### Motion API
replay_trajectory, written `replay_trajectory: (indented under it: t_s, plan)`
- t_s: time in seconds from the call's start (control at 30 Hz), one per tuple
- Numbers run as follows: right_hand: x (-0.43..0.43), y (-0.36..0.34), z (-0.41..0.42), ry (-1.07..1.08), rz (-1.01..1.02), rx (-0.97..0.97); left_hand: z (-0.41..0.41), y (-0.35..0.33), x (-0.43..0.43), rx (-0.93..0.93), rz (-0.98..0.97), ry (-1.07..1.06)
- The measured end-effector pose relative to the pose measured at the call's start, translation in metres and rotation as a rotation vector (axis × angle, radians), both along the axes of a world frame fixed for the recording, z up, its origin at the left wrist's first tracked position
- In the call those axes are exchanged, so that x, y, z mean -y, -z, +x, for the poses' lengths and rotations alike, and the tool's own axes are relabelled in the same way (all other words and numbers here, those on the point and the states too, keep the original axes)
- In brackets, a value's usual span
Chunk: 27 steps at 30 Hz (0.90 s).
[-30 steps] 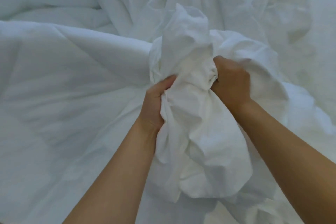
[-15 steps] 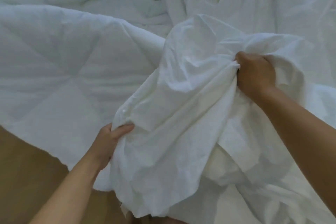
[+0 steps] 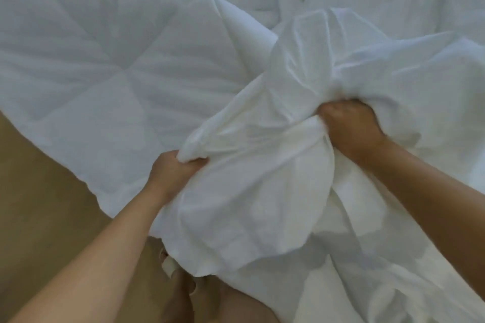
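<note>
The duvet (image 3: 105, 73), quilted and white, lay spread wide, its near edge bordering the tan floor (image 3: 39, 204). A hard pull on the cloth resting on it could well have dragged that edge out of place, since the two touched along a long fold. The cover (image 3: 262, 204), thin white cloth bunched in a loose heap, hung low toward the person's foot (image 3: 168, 263). A step forward might have trodden on its hem and jerked it out of the grip. With so many folds gathered, either fist could have caught the wrong layer, and the cover would then have twisted rather than opened.

The cover stretched between both hands and sagged below them. The right hand (image 3: 349, 128) was clenched on a bunch of it at the far side, fingers buried in the folds, with cloth billowing above the knuckles. The left hand (image 3: 174, 173) gripped a gathered corner nearer the body, at the heap's left rim, just over the duvet's edge.
</note>
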State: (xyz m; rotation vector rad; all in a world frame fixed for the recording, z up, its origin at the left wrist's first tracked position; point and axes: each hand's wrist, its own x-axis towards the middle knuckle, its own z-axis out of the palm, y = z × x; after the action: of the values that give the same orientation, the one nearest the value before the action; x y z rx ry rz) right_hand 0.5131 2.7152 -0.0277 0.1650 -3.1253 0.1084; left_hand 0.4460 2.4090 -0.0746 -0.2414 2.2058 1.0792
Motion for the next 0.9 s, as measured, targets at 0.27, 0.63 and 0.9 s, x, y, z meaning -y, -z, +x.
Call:
replay_trajectory:
  t_s: [0.27, 0.63, 0.9]
  plan:
    - [0.032, 0.006, 0.008, 0.287, -0.111, 0.256, -0.002, 0.005, 0.004, 0.176, 0.158, 0.149]
    - [0.144, 0.060, 0.004, -0.317, 0.391, 0.412, 0.011, 0.021, 0.054, 0.562, 0.158, 0.382]
    - [0.130, 0.093, 0.007, -0.391, 0.307, 0.202, 0.064, 0.057, 0.052, 0.291, 0.173, -0.212]
